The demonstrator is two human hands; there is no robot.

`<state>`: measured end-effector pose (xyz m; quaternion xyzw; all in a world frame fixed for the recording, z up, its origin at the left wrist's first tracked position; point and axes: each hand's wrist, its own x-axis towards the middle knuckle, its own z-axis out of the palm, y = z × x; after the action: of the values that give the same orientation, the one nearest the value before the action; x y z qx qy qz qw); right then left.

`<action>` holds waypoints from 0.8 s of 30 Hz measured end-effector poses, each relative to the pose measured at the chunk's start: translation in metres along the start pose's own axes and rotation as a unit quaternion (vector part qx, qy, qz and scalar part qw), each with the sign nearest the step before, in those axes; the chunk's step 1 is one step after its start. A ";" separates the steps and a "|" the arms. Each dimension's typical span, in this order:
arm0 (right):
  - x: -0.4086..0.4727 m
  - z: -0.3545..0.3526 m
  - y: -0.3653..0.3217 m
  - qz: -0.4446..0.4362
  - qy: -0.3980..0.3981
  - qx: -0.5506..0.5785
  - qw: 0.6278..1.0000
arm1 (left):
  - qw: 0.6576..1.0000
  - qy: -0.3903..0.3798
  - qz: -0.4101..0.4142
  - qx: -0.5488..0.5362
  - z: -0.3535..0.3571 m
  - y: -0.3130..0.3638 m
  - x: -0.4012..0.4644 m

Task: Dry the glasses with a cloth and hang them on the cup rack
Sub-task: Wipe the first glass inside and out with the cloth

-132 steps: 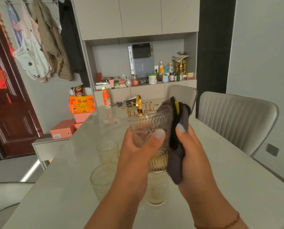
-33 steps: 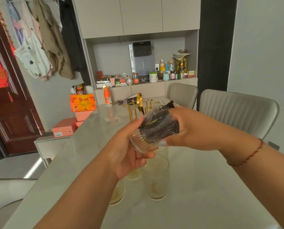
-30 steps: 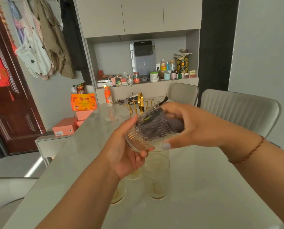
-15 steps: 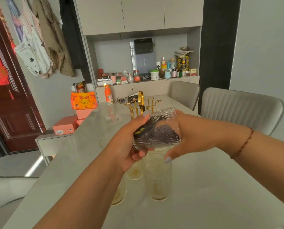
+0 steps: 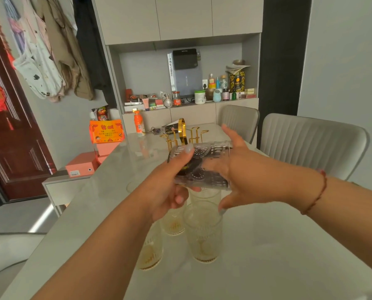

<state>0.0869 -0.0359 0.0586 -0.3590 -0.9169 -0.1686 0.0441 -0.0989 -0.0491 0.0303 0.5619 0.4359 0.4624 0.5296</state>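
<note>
My left hand [image 5: 170,191] grips the base of the sideways glass [image 5: 200,164], the dark cloth [image 5: 197,169] stuffed inside by my right hand [image 5: 239,176], fingers in its mouth, while other glasses [image 5: 203,230] wait and the gold rack [image 5: 184,134] hangs bare

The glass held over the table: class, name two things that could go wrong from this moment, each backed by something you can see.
1. The glass lies on its side in the air, gripped by the left hand, with the right hand working the dark cloth inside it. A slip could drop it.
2. Other glasses stand directly below, so a fall could break several.
</note>
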 end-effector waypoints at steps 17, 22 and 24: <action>0.003 0.002 -0.008 0.002 -0.023 0.306 0.952 | 0.998 0.021 0.035 -0.040 0.000 -0.002 0.009; -0.004 0.002 -0.001 -0.009 -0.048 0.722 0.690 | 0.988 0.015 0.152 0.021 -0.003 -0.006 0.003; -0.006 -0.004 -0.002 0.012 -0.030 0.625 0.780 | 0.993 -0.017 0.120 -0.003 -0.007 -0.004 0.001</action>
<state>0.0894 -0.0426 0.0607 -0.2687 -0.8177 0.4523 0.2336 -0.1055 -0.0462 0.0268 0.6160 0.3552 0.5143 0.4795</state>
